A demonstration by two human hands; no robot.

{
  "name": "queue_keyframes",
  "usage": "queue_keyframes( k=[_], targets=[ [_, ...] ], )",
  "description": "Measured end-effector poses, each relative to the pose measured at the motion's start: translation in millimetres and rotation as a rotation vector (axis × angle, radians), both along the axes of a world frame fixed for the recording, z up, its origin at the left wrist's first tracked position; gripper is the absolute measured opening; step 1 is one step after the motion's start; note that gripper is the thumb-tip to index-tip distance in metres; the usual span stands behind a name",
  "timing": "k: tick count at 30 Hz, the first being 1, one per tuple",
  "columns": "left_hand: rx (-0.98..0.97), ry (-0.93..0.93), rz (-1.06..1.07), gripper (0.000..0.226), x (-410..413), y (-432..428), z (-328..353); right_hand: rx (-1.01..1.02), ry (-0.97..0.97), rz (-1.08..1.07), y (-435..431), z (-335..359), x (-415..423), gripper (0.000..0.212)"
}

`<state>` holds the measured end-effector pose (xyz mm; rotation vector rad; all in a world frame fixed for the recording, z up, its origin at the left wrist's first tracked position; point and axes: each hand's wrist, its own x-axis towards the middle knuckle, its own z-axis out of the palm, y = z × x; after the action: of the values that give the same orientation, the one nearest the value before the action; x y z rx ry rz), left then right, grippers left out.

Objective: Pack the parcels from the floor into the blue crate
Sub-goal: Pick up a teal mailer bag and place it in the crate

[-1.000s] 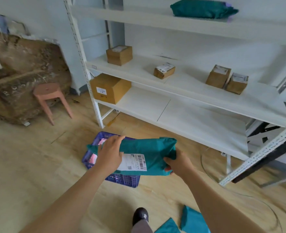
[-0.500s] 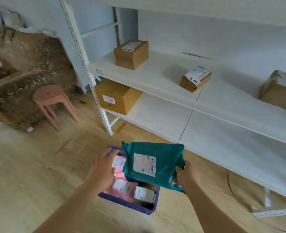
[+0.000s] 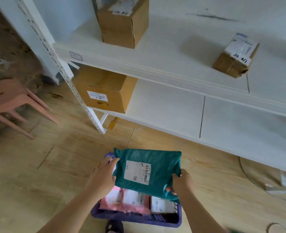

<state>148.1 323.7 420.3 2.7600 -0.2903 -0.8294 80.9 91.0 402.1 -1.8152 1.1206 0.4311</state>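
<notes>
A teal parcel bag [image 3: 159,167] with a white barcode label hangs just above the blue crate [image 3: 135,216] on the wooden floor. My left hand [image 3: 103,177] holds the bag's left edge. My right hand [image 3: 180,181] grips its lower right corner, fingers curled under it. Inside the crate lie a pink parcel [image 3: 122,201] and a small labelled box [image 3: 162,206]; the bag hides the crate's far half.
A white shelf rack [image 3: 155,68] stands right behind the crate, with cardboard boxes [image 3: 103,91] on its two lower levels. A pink stool [image 3: 9,101] is at the left. My shoe [image 3: 113,227] is at the crate's near wall. A cable loops on the floor at right.
I have come closer and leaned over the crate. The teal bag has come down towards the crate, and my left hand has moved from the crate's edge back onto the bag.
</notes>
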Motion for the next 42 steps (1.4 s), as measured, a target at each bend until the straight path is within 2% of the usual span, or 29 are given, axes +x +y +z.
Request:
queue_keyframes(
  k=[8,15,18,23,25,27,30,33,39,42],
  targets=[
    [0.007,0.121,-0.036,0.068,53.9,23.4,-158.7,-0.007,0.152,0.047,28.5,-153.5,45.1,0.009],
    [0.079,0.195,-0.058,0.077,64.6,27.0,-288.7,0.039,0.270,0.068,32.4,-279.3,58.9,0.024],
    [0.085,0.223,-0.066,0.081,63.6,31.4,-330.2,0.035,0.267,0.061,38.4,-321.8,72.0,0.016],
    [0.094,0.233,-0.120,0.083,62.4,31.5,-383.3,0.002,0.224,-0.059,44.4,-370.4,85.3,0.028],
    [0.092,0.264,-0.132,0.086,61.7,27.8,-397.2,-0.138,0.187,0.026,49.4,-379.0,83.8,0.048],
    [0.108,0.290,-0.148,0.090,60.9,22.3,-405.6,-0.271,0.128,0.206,57.6,-382.2,77.8,0.061],
    [0.124,0.324,-0.152,0.094,61.4,11.6,-415.4,-0.304,0.084,0.563,74.7,-387.0,67.0,0.065],
    [0.126,0.344,-0.139,0.097,64.5,4.6,-427.4,-0.272,0.156,0.884,84.2,-405.3,55.3,0.068],
    [0.187,0.331,-0.143,0.100,66.0,3.0,-457.5,-0.328,0.255,0.969,84.0,-441.1,53.6,0.085],
    [0.194,0.033,-0.180,0.106,64.9,10.1,-458.8,-0.505,0.117,0.930,87.5,-450.1,50.1,0.107]
  ],
)
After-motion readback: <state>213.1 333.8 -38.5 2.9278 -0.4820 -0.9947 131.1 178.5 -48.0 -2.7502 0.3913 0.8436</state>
